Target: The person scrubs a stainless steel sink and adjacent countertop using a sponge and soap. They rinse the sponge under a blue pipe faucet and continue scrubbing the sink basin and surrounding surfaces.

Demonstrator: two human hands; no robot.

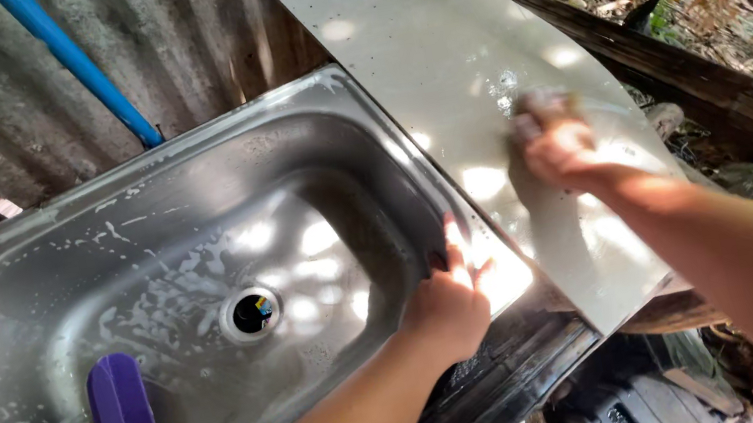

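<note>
Left hand (447, 309) gripping sink rim (184, 141), right hand (555, 141) on slanted board (432, 52)

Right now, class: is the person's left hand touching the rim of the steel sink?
Touching. The head view shows the left hand resting on the right rim of the sink, fingers curled over its edge beside the pale board.

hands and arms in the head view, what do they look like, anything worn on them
Both forearms are bare as far as the picture shows: no sleeves, no gloves, no watch or bracelet in view. The left hand and right hand show no rings that I can make out, though bright dappled sunlight washes out parts of both. The right hand's fingertips look wet or soapy.
</note>
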